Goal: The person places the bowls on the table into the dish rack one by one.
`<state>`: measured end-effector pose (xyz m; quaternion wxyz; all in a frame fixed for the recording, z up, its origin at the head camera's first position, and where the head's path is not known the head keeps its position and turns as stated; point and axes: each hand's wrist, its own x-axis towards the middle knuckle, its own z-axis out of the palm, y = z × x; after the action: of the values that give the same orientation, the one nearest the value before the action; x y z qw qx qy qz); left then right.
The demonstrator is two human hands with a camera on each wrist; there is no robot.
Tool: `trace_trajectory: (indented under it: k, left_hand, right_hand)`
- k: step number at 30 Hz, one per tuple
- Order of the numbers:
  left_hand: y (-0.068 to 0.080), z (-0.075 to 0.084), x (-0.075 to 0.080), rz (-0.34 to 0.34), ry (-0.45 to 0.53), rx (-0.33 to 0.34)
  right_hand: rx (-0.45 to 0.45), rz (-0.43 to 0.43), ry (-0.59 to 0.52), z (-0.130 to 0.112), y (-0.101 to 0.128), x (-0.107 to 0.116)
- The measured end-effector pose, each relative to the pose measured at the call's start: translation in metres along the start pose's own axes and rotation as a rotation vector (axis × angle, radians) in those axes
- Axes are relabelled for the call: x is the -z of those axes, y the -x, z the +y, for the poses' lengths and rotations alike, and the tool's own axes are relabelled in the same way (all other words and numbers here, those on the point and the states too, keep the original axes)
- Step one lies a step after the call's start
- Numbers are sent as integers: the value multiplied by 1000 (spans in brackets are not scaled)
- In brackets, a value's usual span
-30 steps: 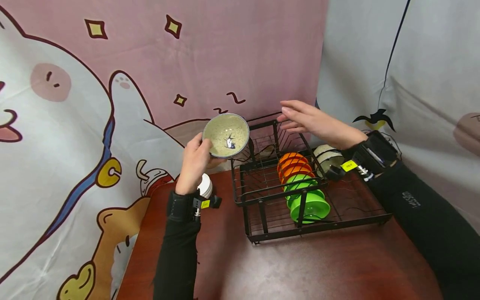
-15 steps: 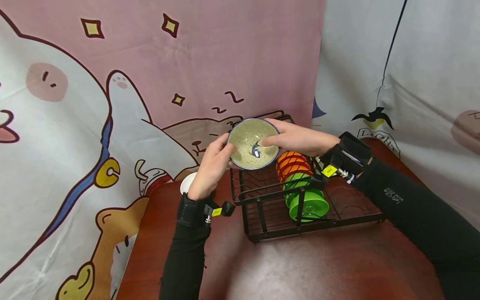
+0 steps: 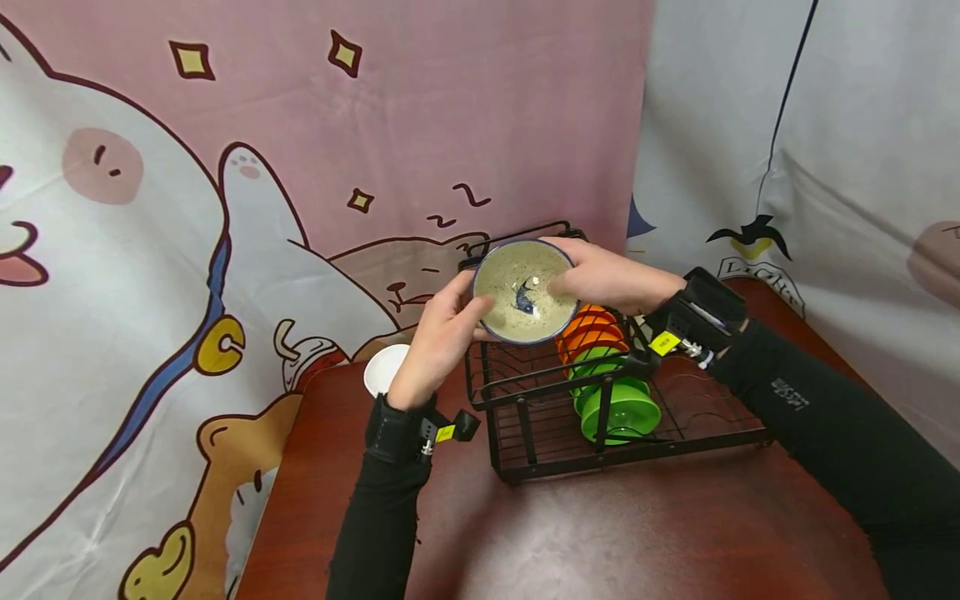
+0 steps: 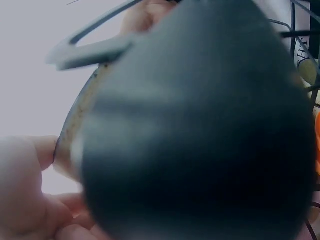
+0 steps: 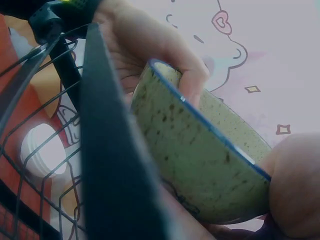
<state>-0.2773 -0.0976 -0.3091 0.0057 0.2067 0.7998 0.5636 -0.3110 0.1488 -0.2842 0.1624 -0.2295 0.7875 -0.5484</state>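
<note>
A speckled cream bowl [image 3: 517,312] with a blue rim and a blue fish-like mark inside is held up over the dish rack, its inside tilted toward the head camera. My left hand [image 3: 442,333] grips its left side, thumb over the rim and fingers beneath. On the opposite side my right hand [image 3: 611,275] pinches the rim, thumb inside. From the right wrist, the bowl's speckled outer wall [image 5: 195,155] shows between both hands. A dark blurred shape [image 4: 200,130] covers most of the left wrist view, hiding much of the bowl.
The black two-tier dish rack [image 3: 540,469] stands on the reddish-brown table [image 3: 585,542]. Orange bowls [image 3: 588,333] and green bowls [image 3: 626,412] stand in a row in it. White stacked dishes [image 3: 384,367] sit left of the rack, by the left wrist. A printed curtain [image 3: 480,108] hangs behind.
My left hand has carried the bowl rightward over the rack. My right hand, earlier apart with extended fingers, has come in and taken hold of the bowl's right side.
</note>
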Motion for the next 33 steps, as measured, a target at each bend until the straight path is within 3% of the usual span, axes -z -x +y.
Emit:
trace_trajectory:
  k: [6,11,15,21,24,28,33]
  left_hand:
    - [7,-4,9,-29,-30,-65]
    - [23,-25,27,41,-85,-100]
    - [41,-61,39,85,-135,-61]
    - [77,-134,46,106,-309,-15]
    - [93,-175,43,50,-364,15]
    - [108,-225,40,-47,-344,65]
    - [120,-257,41,-80,-350,114]
  right_hand:
    - [18,65,9,-2,7,12]
    - [29,163,16,1,23,38]
    - [54,279,63,14,41,67]
    - [77,434,164,48,62,107]
    - [88,475,208,68,72,118]
    - [61,506,259,93,85,121]
    - [10,531,312,117,92,115]
